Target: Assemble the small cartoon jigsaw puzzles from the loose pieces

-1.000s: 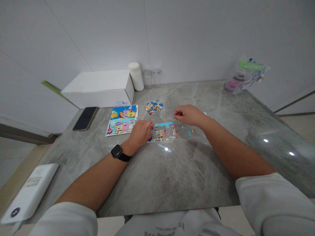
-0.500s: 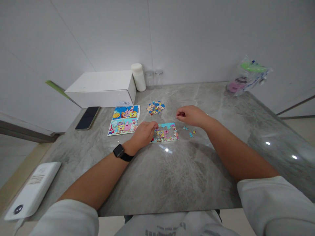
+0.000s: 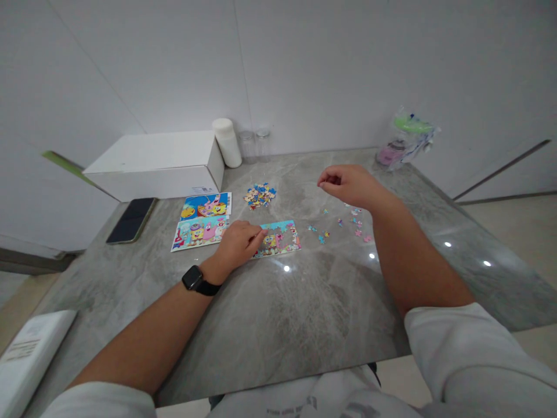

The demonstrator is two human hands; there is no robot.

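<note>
Resting: L grip (image 3: 238, 245), flat cardboard puzzle (image 3: 278, 238)

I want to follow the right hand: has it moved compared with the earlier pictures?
Yes. The right hand was close beside the puzzle board; now it is raised farther toward the wall, away from the board, over the loose pieces.

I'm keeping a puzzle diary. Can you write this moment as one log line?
left hand: resting on puzzle edge | right hand: raised, fingers pinched, contents unclear | loose pieces: piled behind puzzle | table: grey marble
</note>
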